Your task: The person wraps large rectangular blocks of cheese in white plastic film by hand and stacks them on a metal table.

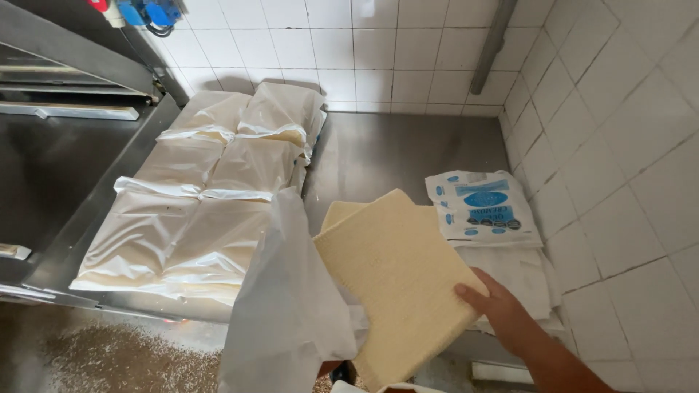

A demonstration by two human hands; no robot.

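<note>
Setting: white-tiled corner (626, 109) with a steel worktop (408, 149) running along the far wall; speckled floor (109, 356) shows at the near left.

Slab: a pale yellow, square, fine-textured block (397, 280), tilted, lifted off the worktop, near and centre. A second slab of the same colour (338, 212) shows just behind its far edge.

Right hand: the right hand (502, 309) grips the slab's near right corner, thumb on top and fingers curled under out of sight, so the hand is closed on the slab.

Left hand: hidden under the white bag (287, 306) it seems to hold up at the near centre; how far it is closed cannot be told.

Bag: thin white plastic, hanging loose, its edge touching the slab's left side.

Already bagged: six flat filled bags (204, 211) lie in two columns on the left of the worktop, edges overlapping.

Spare bags: a stack of printed white and blue bags (480, 207) lies at the right, against the tiled wall.

Doing it well: judging from the tilt, the slab should enter the bag corner first, with the mouth held wide so the plastic does not snag on the rough face.

Grip advice: a one-corner hold looks risky for a soft block; support from beneath would guard against cracking.

Placing: the open worktop beside the filled bags looks the natural place.
</note>
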